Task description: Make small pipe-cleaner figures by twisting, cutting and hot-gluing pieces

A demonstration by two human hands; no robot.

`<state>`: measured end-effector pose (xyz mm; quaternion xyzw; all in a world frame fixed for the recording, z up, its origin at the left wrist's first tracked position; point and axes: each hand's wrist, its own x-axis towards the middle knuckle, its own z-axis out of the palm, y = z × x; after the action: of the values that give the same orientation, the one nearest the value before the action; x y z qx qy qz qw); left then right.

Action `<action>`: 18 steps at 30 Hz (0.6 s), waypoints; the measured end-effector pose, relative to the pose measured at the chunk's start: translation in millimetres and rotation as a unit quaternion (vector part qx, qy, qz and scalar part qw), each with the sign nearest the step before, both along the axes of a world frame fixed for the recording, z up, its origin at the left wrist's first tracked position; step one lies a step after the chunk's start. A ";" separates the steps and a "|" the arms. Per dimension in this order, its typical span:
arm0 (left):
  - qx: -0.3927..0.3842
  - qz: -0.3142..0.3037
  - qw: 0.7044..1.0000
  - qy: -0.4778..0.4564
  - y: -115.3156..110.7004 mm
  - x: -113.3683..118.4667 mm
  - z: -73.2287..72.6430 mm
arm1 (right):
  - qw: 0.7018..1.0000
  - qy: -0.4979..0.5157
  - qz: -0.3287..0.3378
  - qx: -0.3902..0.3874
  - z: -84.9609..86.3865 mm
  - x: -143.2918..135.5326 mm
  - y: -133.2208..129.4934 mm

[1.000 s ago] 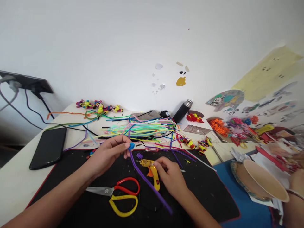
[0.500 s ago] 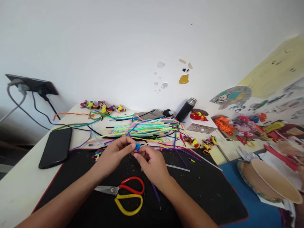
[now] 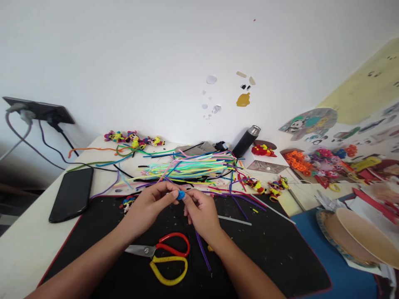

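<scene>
We had one pair of scissors (image 3: pixel 146 251), one loop red, one yellow, on the black mat (image 3: pixel 264 249). One fuzzy purple stick (image 3: pixel 202 251) poked out below our right hand (image 3: pixel 204 214). Over the mat, fingers of our left hand (image 3: pixel 149 205) and right hand pinched one little round blue bit (image 3: pixel 181 194). Farther off, the tabletop (image 3: pixel 28 245) had one phone (image 3: pixel 72 194) and one bottle (image 3: pixel 246 142).

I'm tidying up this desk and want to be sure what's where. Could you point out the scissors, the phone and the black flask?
Scissors (image 3: pixel 173 244): head view, on the red handle.
Phone (image 3: pixel 71 194): head view, on the middle of its dark screen.
Flask (image 3: pixel 245 143): head view, on its black body.
</scene>
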<state>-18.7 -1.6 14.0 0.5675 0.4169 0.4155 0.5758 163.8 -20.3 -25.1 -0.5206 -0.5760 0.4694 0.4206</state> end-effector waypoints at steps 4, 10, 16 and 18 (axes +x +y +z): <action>0.010 0.007 1.000 0.007 -3.5 2.6 -1.1 | 1.000 0.015 0.005 -0.010 -3.4 1.7 0.9; 0.034 0.027 0.998 0.044 -5.3 2.6 -5.2 | 0.999 0.038 0.006 -0.012 -2.6 -2.1 1.7; 0.043 0.019 0.998 0.047 -6.0 1.7 -5.8 | 0.995 0.098 -0.001 -0.036 1.1 -7.9 2.2; 0.043 0.017 0.998 0.043 -6.1 1.7 -4.8 | 0.993 0.116 -0.011 -0.036 3.2 -7.5 2.6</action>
<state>-17.1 -7.7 9.2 0.6021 0.4325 0.4178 0.5253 156.3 -17.6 -21.9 -0.4836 -0.5006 0.5422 0.4707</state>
